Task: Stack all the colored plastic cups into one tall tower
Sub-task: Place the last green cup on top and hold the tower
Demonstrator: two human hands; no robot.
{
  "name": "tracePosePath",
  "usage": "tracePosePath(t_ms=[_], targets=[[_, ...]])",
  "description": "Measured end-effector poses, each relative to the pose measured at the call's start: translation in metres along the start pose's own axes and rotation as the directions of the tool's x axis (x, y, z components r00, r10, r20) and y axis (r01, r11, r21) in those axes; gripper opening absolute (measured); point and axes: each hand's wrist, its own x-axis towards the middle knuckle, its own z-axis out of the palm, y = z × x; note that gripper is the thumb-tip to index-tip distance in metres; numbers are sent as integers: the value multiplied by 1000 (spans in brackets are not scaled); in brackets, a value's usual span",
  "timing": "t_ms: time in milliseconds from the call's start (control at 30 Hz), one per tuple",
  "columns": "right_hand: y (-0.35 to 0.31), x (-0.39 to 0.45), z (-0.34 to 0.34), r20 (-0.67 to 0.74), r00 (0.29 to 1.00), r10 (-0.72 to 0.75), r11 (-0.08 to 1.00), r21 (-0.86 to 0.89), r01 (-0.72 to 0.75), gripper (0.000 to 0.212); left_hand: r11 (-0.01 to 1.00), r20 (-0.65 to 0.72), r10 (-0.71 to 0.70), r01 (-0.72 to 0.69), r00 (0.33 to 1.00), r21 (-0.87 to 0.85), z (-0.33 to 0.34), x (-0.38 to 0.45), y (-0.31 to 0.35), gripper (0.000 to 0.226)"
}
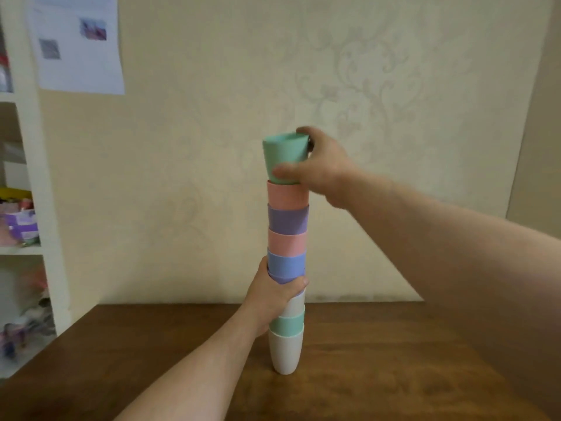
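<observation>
The tower (287, 268) of nested cups stands upright on the counter (379, 360). The right hand (321, 171) pinches the green cup (283, 154) at the tower's top, tilted slightly, its base in the pink cup (287, 196) below. The left hand (273, 296) wraps around the tower's middle, just below the blue cup (286, 264). Lowest is a white cup (285, 354).
</observation>
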Motion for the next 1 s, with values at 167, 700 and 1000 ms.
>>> tracePosePath(t_ms=[167,700,1000], targets=[[36,-9,18,-10,994,107,982,158,-104,80,998,12,17,-17,1000,66,2,2,2,36],[180,-105,55,233,914,332,942,-35,-333,110,924,27,-311,296,950,242,-6,-64,-101,75],[271,-158,118,179,860,478,877,-47,-477,79,895,-23,-303,293,953,336,6,-35,-118,93]])
